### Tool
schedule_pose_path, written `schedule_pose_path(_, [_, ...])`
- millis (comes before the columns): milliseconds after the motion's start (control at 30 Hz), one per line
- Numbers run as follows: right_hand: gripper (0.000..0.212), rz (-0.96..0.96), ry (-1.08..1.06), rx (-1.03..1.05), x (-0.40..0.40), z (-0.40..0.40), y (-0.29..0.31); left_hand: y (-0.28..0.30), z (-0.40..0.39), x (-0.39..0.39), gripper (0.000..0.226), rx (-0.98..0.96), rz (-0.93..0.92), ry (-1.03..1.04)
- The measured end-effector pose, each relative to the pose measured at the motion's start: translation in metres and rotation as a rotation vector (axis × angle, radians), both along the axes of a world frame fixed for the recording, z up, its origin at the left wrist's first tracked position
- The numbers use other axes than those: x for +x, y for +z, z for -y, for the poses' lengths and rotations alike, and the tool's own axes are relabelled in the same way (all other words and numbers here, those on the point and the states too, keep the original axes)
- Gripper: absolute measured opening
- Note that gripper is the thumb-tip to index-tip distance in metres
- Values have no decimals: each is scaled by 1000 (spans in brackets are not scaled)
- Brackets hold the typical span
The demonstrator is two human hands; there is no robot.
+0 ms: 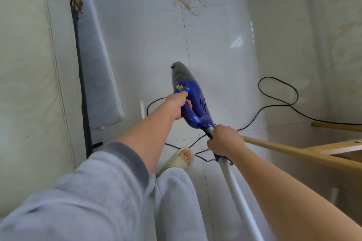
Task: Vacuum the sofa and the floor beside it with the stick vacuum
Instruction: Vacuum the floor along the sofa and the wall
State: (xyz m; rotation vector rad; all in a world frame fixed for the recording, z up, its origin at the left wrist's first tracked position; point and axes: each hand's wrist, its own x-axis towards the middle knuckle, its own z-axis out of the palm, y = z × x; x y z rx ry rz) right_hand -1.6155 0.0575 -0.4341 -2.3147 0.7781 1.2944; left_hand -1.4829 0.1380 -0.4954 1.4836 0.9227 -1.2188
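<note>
At the far left stands the pale sofa (29, 84), its stitched side upright, with a white cushion (98, 60) leaning between it and the tiled floor (215, 25). A patch of brownish dirt (184, 3) lies on the tiles further off, well apart from the machine.

The left hand (177, 104) wraps its fingers round the loop handle of the blue vacuum (193, 100), which is held in the air over the floor, dark nose pointing away. That handle is the natural hold: the motor body looks like the heavy end, hard and smooth plastic, so a full wrap suits it better than a pinch.

The right hand (225, 141) closes round the joint where the body meets the white tube (239, 197). The tube looks stiff and light, probably slippery, so holding at the collar steadies it best.

A black cord (278, 92) loops on the tiles to the right and could snag a foot. A wooden frame (313, 154) juts in beside the right arm.
</note>
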Motion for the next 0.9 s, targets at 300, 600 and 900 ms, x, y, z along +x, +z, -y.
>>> schedule_pose_path(300, [6,-35,-128,-96,-33,32,0,5,52,-28,20,-98,-19,-97])
schedule_pose_path(600, [16,-13,-137,-76,-19,16,-7,-8,39,-15,9,-49,21,-112])
schedule_pose_path(900, [10,43,-118,-8,13,-13,-13,-15,-1,19,10,1,43,-86])
